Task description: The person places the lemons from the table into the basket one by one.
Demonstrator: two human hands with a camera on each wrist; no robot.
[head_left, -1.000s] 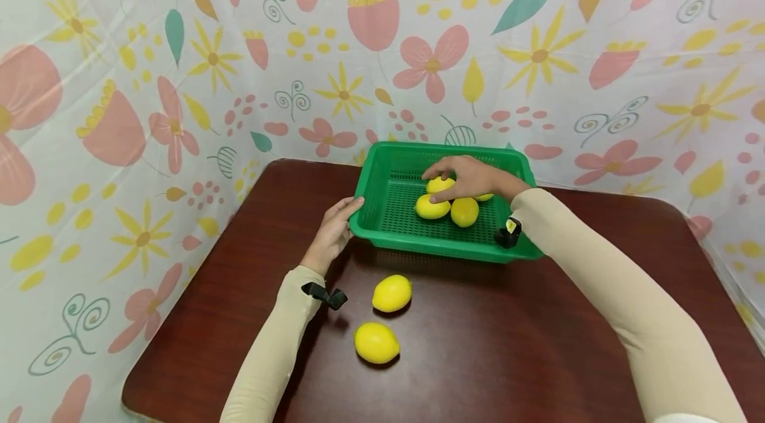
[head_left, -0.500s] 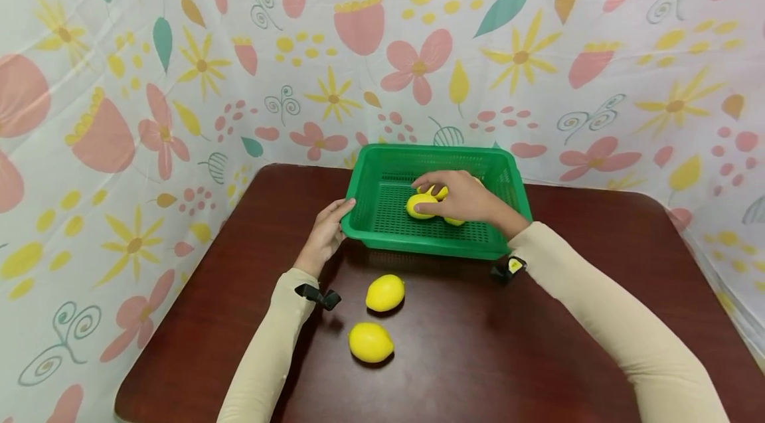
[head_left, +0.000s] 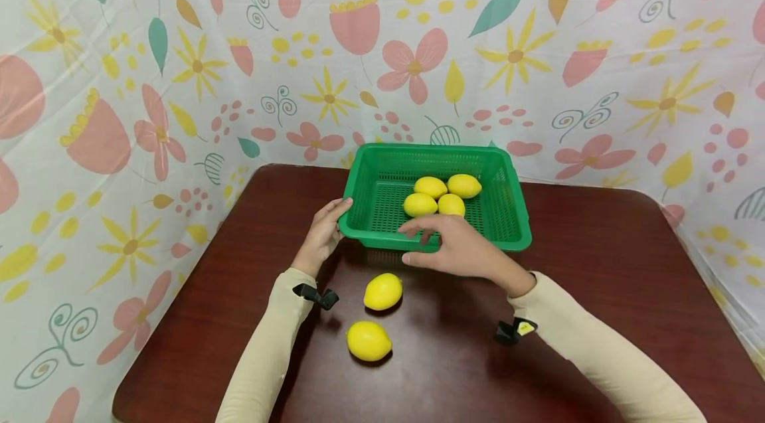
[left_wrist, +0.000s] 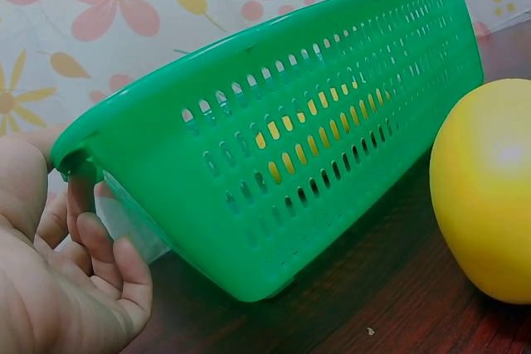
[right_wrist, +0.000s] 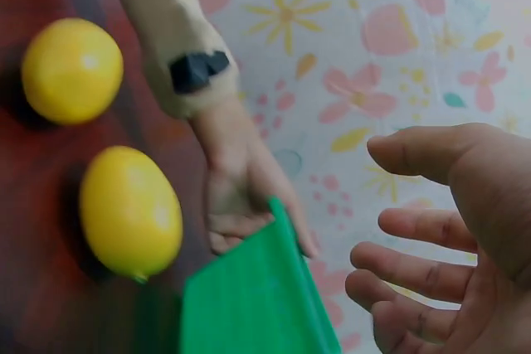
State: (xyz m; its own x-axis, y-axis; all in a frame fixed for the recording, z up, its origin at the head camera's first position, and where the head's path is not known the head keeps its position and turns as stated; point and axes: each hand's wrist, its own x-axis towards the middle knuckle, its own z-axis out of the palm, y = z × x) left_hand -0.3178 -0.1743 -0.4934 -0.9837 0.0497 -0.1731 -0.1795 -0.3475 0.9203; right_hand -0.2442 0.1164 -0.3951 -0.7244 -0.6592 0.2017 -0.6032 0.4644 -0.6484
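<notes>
A green plastic basket (head_left: 382, 237) stands at the back of the table with several lemons (head_left: 429, 188) grouped inside it. At its left end, my left hand (head_left: 321, 237) grips the rim, thumb on top and fingers curled underneath, as the left wrist view shows. My right hand (head_left: 457, 247) hovers over the basket's front edge with nothing in it, fingers spread and loosely bent. Two more lemons lie on the table in front of the basket: a farther lemon (head_left: 383, 291) and a nearer lemon (head_left: 368, 341). Both also appear in the right wrist view.
The dark reddish-brown table (head_left: 454, 370) carries the basket and the loose lemons. Behind it and on the left hangs a white curtain (head_left: 406, 117) printed with flowers and leaves. A small black camera (head_left: 317, 295) is strapped to each wrist.
My right hand has come out of the basket toward the front, leaving the lemons inside uncovered. The left hand keeps its hold on the rim. The head view has shifted slightly.
</notes>
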